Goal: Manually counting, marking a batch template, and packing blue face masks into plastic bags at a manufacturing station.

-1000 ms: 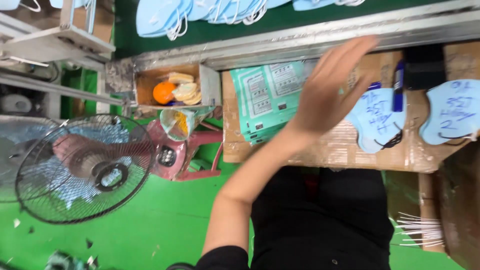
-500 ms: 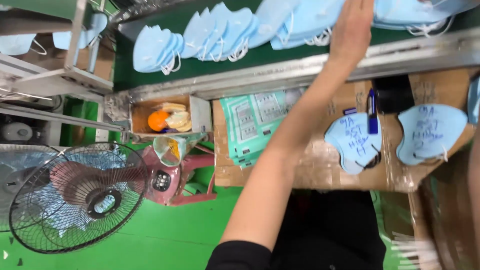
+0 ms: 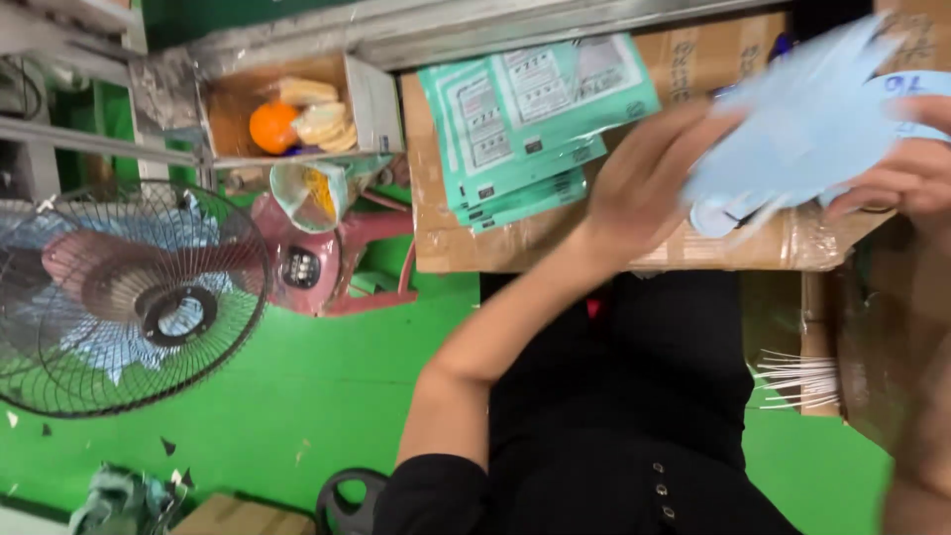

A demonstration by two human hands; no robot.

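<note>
Plainly, blue masks (image 3: pixel 802 129) between left fingers (image 3: pixel 684 139) and right fingers (image 3: pixel 892 178).

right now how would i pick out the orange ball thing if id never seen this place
Start at the big floor fan on the green floor, then look up past its pink base to the small open cardboard box beside the brown work surface. The orange ball sits inside it, the only round, bright orange thing among pale flat pieces.

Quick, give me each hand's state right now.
Left hand: fingers spread, gripping the blue masks.
Right hand: fingers curled on the same masks.
</note>
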